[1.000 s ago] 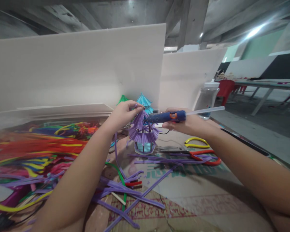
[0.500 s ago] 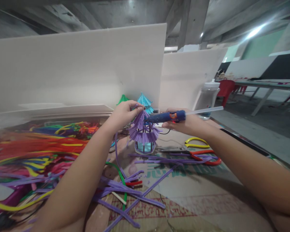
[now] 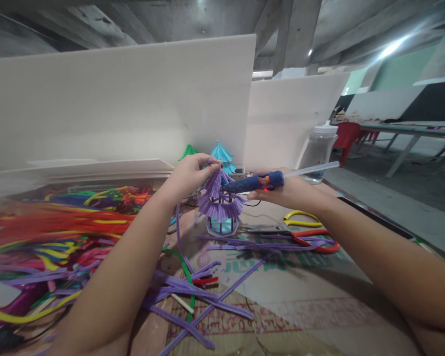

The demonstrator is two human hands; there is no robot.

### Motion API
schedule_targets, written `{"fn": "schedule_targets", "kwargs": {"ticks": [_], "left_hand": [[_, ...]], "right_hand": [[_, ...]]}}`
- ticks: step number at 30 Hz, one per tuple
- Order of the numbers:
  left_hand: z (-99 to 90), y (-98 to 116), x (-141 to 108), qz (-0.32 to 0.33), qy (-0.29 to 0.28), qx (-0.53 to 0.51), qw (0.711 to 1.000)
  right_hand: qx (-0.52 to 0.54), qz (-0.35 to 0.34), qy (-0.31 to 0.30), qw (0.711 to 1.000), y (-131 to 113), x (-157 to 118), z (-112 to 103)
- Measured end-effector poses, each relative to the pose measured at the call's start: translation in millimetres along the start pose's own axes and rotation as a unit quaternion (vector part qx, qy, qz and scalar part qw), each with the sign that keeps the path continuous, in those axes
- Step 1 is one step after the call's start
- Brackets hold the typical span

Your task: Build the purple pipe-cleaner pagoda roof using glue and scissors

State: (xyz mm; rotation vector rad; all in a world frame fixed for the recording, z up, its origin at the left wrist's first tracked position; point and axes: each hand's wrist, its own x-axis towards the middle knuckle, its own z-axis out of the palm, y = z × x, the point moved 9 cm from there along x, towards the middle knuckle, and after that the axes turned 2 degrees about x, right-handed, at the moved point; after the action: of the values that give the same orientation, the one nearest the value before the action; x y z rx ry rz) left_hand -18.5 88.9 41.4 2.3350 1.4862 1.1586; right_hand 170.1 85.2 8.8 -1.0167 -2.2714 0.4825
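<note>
A small tiered tower [image 3: 221, 210] with purple pipe-cleaner roofs stands upright on the table. My left hand [image 3: 195, 173] pinches the tip of its top roof. My right hand [image 3: 282, 190] is closed around a dark blue glue gun [image 3: 250, 183], whose nozzle end is at the right side of the upper roof. A clear glue stick [image 3: 311, 169] sticks out of the gun's rear. Purple pipe cleaners [image 3: 207, 294] lie in front of the tower. Red-handled scissors [image 3: 315, 242] and yellow-handled pliers [image 3: 302, 218] rest to its right.
Many coloured pipe cleaners [image 3: 66, 222] cover the left side. Behind the tower are a blue-roofed model [image 3: 222, 154] and a green one [image 3: 188, 151]. A clear bottle [image 3: 317, 151] stands at the back right. White boards [image 3: 126, 104] rise behind.
The rear of the glue gun has dipped slightly and shifted a little left with my right hand. My left hand keeps its hold on the roof tip.
</note>
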Motion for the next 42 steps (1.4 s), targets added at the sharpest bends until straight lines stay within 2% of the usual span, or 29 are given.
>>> {"fn": "schedule_targets", "kwargs": {"ticks": [19, 25, 34, 42], "left_hand": [[-0.3, 1, 0, 0.006, -0.004, 0.011, 1.000], [-0.3, 2, 0, 0.013, -0.002, 0.002, 1.000], [-0.2, 2, 0, 0.004, -0.004, 0.002, 1.000], [0.4, 1, 0, 0.001, -0.004, 0.000, 1.000]], "right_hand": [[0.016, 0.003, -0.012, 1.000, -9, -1, 2], [0.013, 0.013, -0.040, 0.999, -17, -3, 4], [-0.021, -0.028, -0.021, 0.999, -21, -4, 3], [-0.035, -0.029, -0.011, 0.999, -24, -6, -4]]}}
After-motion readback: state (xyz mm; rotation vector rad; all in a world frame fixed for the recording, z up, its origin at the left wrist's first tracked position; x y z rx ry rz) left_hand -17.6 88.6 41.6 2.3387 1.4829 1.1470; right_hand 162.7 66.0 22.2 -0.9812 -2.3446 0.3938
